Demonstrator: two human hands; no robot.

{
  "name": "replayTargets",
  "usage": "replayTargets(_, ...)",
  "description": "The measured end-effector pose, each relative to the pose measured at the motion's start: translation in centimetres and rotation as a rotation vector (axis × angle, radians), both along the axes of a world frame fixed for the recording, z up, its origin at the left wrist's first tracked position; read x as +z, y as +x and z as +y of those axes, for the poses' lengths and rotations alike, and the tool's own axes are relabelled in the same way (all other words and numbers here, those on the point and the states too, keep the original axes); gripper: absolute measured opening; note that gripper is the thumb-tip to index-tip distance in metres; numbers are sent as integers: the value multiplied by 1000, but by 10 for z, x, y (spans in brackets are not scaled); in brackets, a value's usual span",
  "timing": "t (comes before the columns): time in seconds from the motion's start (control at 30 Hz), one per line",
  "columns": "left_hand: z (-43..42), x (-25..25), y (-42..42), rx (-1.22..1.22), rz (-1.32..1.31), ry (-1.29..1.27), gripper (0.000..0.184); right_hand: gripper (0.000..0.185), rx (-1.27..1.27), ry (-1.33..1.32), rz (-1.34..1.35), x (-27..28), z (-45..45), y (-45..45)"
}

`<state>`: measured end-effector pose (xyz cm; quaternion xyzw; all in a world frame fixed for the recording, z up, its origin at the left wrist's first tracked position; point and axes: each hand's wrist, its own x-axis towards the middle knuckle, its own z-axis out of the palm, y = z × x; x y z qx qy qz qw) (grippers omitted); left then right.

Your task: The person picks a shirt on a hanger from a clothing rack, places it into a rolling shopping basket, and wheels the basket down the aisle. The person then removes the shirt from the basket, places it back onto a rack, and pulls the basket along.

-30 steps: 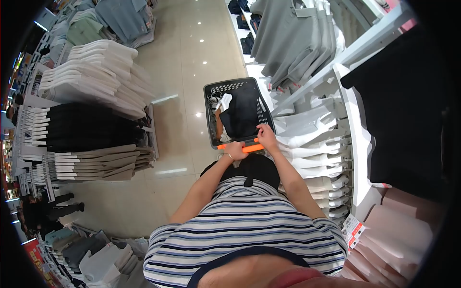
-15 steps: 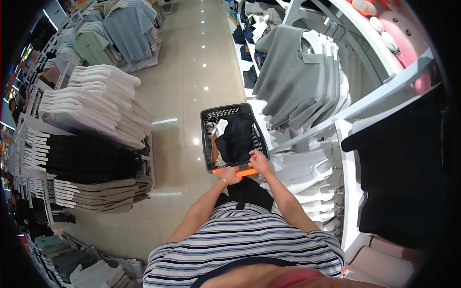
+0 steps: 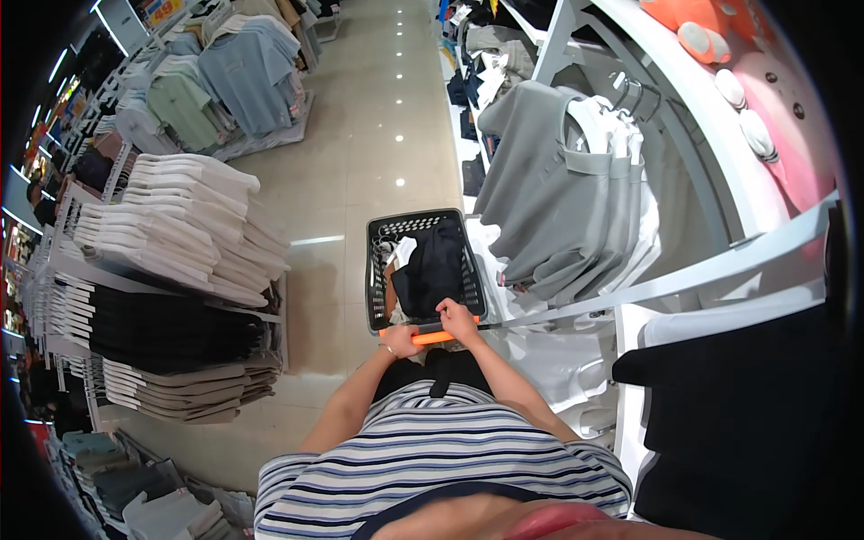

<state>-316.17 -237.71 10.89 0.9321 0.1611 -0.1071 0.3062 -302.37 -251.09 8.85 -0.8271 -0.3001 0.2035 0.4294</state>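
Note:
In front of my body is a dark grey shopping basket with perforated sides. My left hand is closed around its orange handle. My right hand is over the near right part of the basket, fingers curled at the edge of a black garment; whether they pinch the cloth is unclear. Beside that garment, along the basket's left side, lie a white item and a narrow brown item, both partly covered.
On the left stand racks of white shirts, black garments and beige ones. Grey shirts hang close on the right, beside a white metal rail. A tiled aisle runs ahead. Plush toys sit on the upper right shelf.
The basket and both hands sit slightly further left and lower in view. The right-hand rail and black garment have come closer. My left hand keeps its hold on the handle.

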Motion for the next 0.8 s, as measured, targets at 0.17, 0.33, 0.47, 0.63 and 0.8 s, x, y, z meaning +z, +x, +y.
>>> replayTargets(0.17, 15, 3, 15, 29, 65, 12, 33, 11, 94, -155, 151, 26, 17, 21)
replayTargets(0.33, 28, 7, 30, 26, -3, -4, 30, 10, 48, -73, -6, 12, 34, 29)
replayTargets(0.47, 37, 11, 43, 32, -19, 1, 30, 9, 8, -103, -59, 8, 45, 42)
replayTargets(0.63, 60, -10, 59, -1, -58, 1, 32, 11, -27, -184, -62, 5, 65, 61)
replayTargets(0.8, 82, -8, 83, 0, -40, -10, 30, 12, -66, -245, -71, 10, 90, 82)
